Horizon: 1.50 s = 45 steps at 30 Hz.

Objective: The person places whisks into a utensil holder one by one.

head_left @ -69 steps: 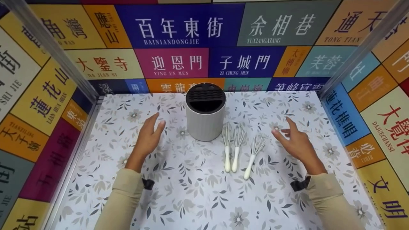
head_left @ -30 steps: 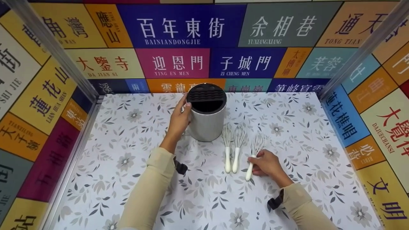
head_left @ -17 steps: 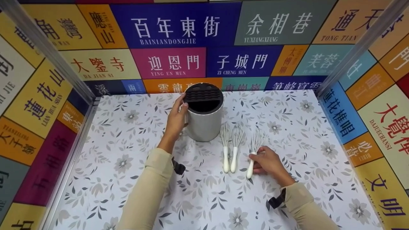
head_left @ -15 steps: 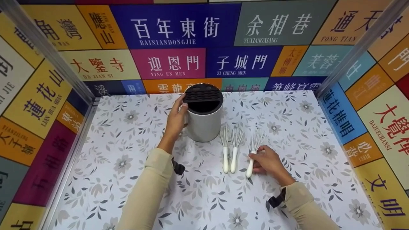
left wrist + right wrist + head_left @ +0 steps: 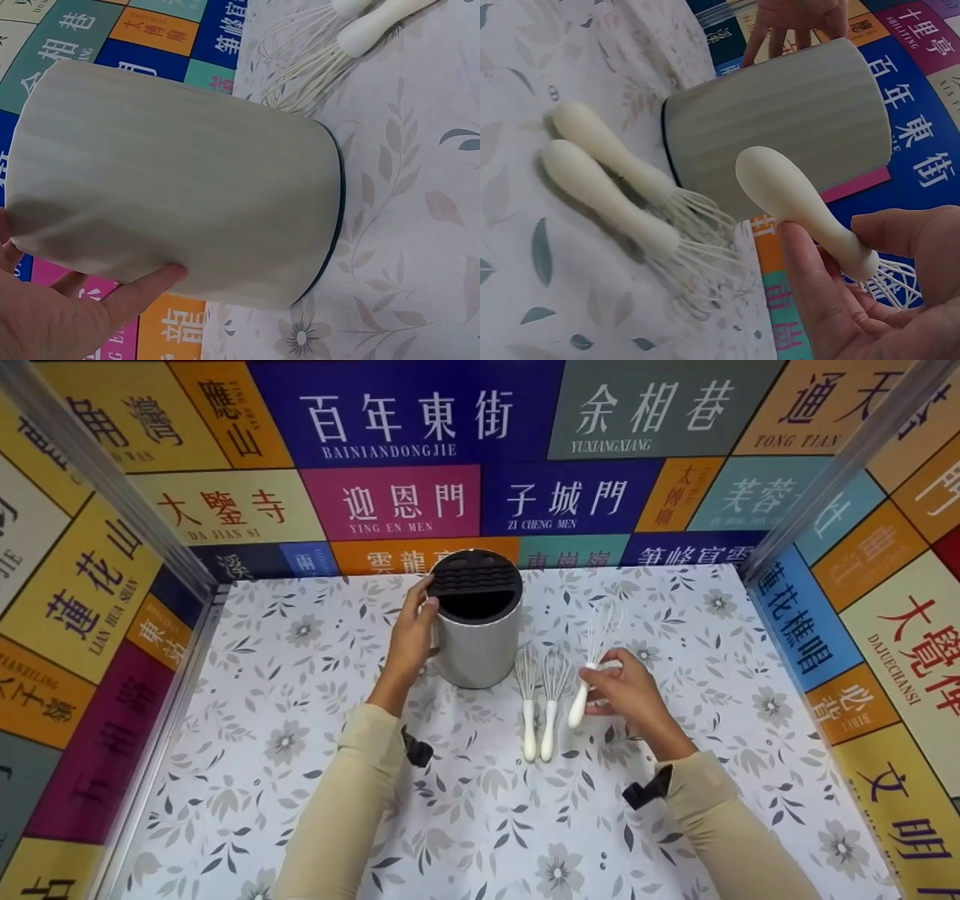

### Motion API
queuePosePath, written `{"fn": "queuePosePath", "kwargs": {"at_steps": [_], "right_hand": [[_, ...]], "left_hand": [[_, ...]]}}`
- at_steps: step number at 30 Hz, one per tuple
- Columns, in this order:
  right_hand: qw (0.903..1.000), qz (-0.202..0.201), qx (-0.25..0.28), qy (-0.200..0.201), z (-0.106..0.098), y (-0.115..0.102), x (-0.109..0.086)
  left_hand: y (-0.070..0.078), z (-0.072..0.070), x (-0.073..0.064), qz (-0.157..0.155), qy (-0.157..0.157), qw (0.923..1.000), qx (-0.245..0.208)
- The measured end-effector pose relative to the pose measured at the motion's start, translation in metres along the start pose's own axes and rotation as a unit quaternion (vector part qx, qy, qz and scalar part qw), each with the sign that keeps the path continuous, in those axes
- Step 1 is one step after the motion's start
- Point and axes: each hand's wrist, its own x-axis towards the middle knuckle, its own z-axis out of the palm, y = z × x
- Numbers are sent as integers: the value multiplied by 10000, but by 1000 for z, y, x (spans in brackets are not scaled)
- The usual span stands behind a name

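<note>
My right hand [image 5: 626, 690] pinches a whisk [image 5: 578, 706] near the top of its cream handle, and the whisk is lifted off the table with its wires pointing away. In the right wrist view the handle [image 5: 802, 202] lies between thumb and fingers. A grey-white cylindrical utensil holder [image 5: 480, 656] with a black slotted top [image 5: 477, 585] stands upright. My left hand [image 5: 409, 641] touches its left side with fairly straight fingers; in the left wrist view one digit [image 5: 146, 292] lies along the wall. Two more whisks [image 5: 529, 731] lie side by side right of the holder.
A white tablecloth [image 5: 480, 825] with grey leaves and flowers covers the table. Panels with Chinese lettering [image 5: 405, 416] form walls at the back and both sides, close behind the holder. Clear corner posts [image 5: 112, 472] stand at the back corners.
My left hand has come from the left to the holder's side. My right hand has taken hold of the rightmost whisk and raised it off the table, away from me.
</note>
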Motion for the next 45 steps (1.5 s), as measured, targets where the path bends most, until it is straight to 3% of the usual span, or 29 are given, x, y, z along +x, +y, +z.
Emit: {"fn": "queuePosePath", "kwargs": {"at_steps": [15, 28, 35, 45], "right_hand": [[9906, -1361, 128, -110, 18, -83, 4], [9779, -2066, 247, -193, 52, -149, 12], [9718, -2355, 73, -119, 84, -161, 27], [9599, -2744, -581, 25, 117, -164, 47]], "left_hand": [[-1, 4, 0, 5, 15, 10000, 89], [0, 2, 1, 123, 132, 9998, 95], [-1, 1, 1, 109, 182, 9997, 108], [-2, 2, 2, 114, 200, 9996, 149]]}}
